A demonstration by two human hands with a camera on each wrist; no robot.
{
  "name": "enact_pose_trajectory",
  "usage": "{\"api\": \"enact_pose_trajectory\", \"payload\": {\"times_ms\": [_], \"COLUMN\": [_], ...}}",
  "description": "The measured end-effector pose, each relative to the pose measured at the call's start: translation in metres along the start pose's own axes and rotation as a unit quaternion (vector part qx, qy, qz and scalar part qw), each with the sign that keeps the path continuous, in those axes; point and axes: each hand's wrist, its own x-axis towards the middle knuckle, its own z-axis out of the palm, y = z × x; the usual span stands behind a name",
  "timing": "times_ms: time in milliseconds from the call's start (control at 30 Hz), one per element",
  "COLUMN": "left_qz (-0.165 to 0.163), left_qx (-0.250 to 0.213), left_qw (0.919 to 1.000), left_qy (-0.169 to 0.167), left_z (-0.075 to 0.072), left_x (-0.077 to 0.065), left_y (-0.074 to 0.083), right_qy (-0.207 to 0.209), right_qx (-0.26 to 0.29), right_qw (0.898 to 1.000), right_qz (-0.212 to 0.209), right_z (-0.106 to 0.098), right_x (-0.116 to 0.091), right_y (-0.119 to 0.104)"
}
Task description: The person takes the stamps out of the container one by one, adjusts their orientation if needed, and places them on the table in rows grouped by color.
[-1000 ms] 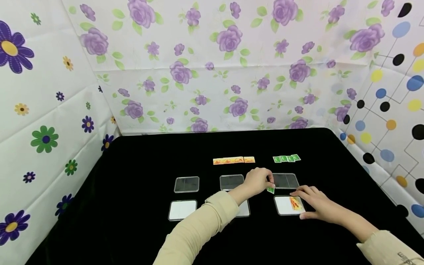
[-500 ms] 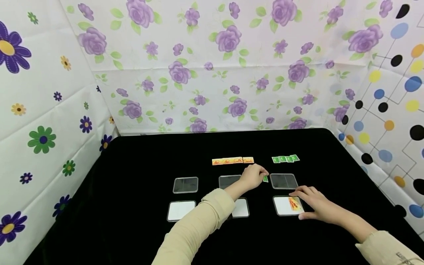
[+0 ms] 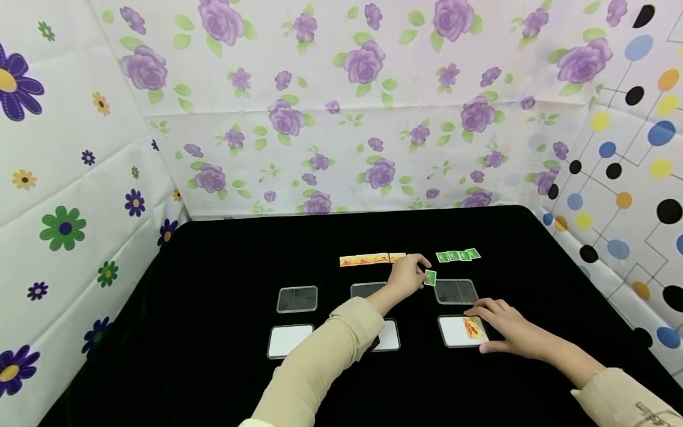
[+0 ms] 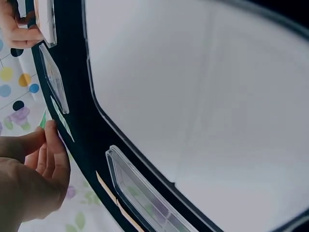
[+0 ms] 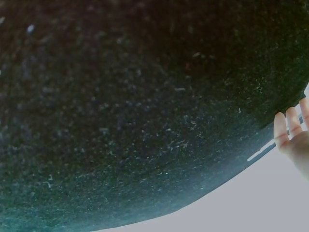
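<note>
In the head view my left hand (image 3: 405, 277) pinches a small green card (image 3: 430, 277) between thumb and fingertips. It is above the table, just beyond the left corner of the right clear case (image 3: 456, 292). In the left wrist view the same hand (image 4: 41, 169) shows curled fingers, with only a green sliver of the card (image 4: 43, 119). My right hand (image 3: 509, 329) holds a white-backed case (image 3: 452, 331) at its right end, thumb on the near corner, fingers on the far one. An orange picture card (image 3: 472, 327) lies in that case's right half.
A row of orange cards (image 3: 364, 260) and a fan of green cards (image 3: 458, 255) lie farther back. Another clear case (image 3: 297, 299) and white case (image 3: 288, 341) stand left. My left sleeve (image 3: 331, 350) partly covers the middle white case (image 3: 389, 335). Patterned cloth walls surround the black table.
My left hand has moved away from me with the green card, from near the white case to beyond the clear case's left corner. The right hand stays on its case.
</note>
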Motion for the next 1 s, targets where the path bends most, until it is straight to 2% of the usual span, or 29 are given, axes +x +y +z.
{"api": "enact_pose_trajectory", "payload": {"times_ms": [233, 400, 500, 600, 833, 1000], "left_qz": [-0.025, -0.037, -0.056, -0.079, -0.118, -0.149], "left_qx": [0.078, 0.094, 0.110, 0.125, 0.150, 0.175], "left_qw": [0.9955, 0.9927, 0.9893, 0.9856, 0.9795, 0.9711], "left_qy": [0.047, 0.066, 0.078, 0.081, 0.063, 0.066], "left_z": [0.005, 0.007, 0.008, 0.008, 0.009, 0.019], "left_x": [0.011, 0.024, 0.033, 0.042, 0.062, 0.069], "left_y": [-0.002, -0.003, -0.002, 0.000, 0.009, 0.003], "right_qy": [0.001, 0.000, -0.005, -0.009, -0.002, 0.009], "right_qx": [0.008, 0.009, 0.008, 0.008, 0.001, 0.002], "right_qw": [1.000, 1.000, 1.000, 1.000, 1.000, 1.000], "right_qz": [-0.006, -0.002, -0.002, -0.002, 0.005, 0.003], "right_z": [0.000, -0.001, 0.000, 0.000, -0.002, 0.001], "right_x": [-0.001, 0.000, 0.000, 0.000, -0.002, -0.001], "right_y": [-0.001, -0.002, -0.002, -0.002, -0.002, -0.002]}}
